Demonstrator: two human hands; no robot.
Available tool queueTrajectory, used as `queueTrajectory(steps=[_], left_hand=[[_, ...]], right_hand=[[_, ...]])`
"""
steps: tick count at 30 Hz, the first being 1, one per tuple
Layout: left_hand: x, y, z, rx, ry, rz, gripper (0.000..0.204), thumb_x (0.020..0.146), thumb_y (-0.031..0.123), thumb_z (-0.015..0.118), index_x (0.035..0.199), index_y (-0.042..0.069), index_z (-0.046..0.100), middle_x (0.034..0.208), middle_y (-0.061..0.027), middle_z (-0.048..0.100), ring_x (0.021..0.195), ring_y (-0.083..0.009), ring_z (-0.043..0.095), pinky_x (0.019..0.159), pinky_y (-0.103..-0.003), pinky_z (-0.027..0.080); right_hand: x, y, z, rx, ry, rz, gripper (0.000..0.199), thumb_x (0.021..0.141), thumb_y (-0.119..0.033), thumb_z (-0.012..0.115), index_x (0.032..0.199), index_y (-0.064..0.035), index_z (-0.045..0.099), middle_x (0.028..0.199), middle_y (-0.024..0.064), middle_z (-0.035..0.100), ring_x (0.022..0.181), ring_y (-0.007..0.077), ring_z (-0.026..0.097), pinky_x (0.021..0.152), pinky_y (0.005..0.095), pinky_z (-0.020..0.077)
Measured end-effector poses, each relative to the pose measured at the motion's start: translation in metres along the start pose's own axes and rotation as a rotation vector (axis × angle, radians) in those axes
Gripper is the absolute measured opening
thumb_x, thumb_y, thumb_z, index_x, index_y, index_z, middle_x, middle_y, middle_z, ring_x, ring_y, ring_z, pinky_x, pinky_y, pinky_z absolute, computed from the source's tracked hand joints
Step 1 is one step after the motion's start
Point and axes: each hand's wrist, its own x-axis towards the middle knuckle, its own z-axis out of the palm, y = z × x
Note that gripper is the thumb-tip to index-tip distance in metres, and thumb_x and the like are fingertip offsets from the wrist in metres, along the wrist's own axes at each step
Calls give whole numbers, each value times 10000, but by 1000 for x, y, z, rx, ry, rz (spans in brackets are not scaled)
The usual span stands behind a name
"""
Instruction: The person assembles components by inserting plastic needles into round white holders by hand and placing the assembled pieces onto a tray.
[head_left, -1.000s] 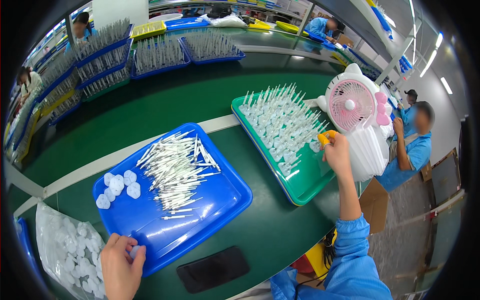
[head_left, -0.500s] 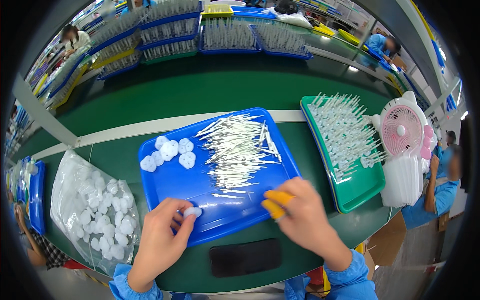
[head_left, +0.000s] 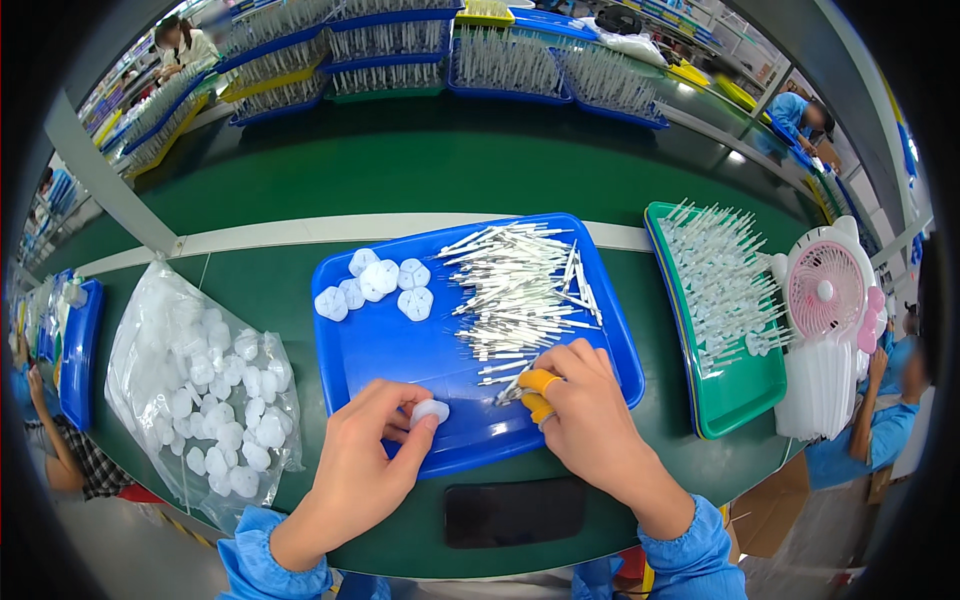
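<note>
- In the left hand, one white disc is pinched between thumb and fingers, over the near side of the blue tray.
- The right hand is curled over the tray's near right part, thumb and forefinger drawn close together at the near edge of the white rods; whether a rod is gripped cannot be told.
- The step in hand is judged to be the picking of a rod: one is best taken singly by its end, so that neighbours are not dragged from the heap.
- Meanwhile the disc is best held lightly by its rim, with its middle left uncovered.
- Loose discs: six are counted at the tray's far left.
- Rods: one heap on the tray's right half, too tangled to be counted.
- Yellow finger covers: two, worn on the right hand.
- Right of the blue tray: one green tray, crowded with upright rods on discs, uncountable, and one fan beyond.
- Left of it: one clear bag of discs, overlapping and uncountable.
- Just nearer than it: one dark phone.
</note>
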Motion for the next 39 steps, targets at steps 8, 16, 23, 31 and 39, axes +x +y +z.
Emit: queueTrajectory(steps=[8,16,23,31,39], left_hand=[[-2,-2,7,-210,-58,-84,157,975,38,745,1090,-53,687,989,-116,705,825,-167,743,694,-273,597],[-5,-8,18,-341,-60,-82,165,960,-4,736,1116,-42,695,1033,-107,688,865,-147,735,720,-267,602],[-6,-3,18,-174,-14,44,180,933,-25,741,1110,-21,714,1025,-113,678,854,-177,731,720,-281,606],[-7,1,15,-52,-25,68,197,896,-19,793,1069,-24,698,971,-116,689,824,-200,746,719,-300,629],[-8,4,21,33,-25,152,182,885,-24,793,1030,-34,684,957,-130,687,821,-228,764,734,-320,655]], right_hand=[[-1,5,-12,29,-21,-48,392,707,125,721,1080,7,744,1118,100,660,1055,299,574,960,404,433],[-12,-36,-2,514,53,-103,415,763,104,733,1159,-20,743,994,109,656,877,297,594,773,397,449],[-15,-31,3,444,20,-124,457,720,121,699,1165,27,743,966,118,626,878,306,589,781,401,443],[-14,-28,6,429,-18,-38,392,763,109,687,1148,47,732,941,148,640,877,340,600,804,425,470],[-16,-38,11,500,-15,-47,396,638,118,700,1033,132,710,972,176,617,909,354,589,809,445,487]])
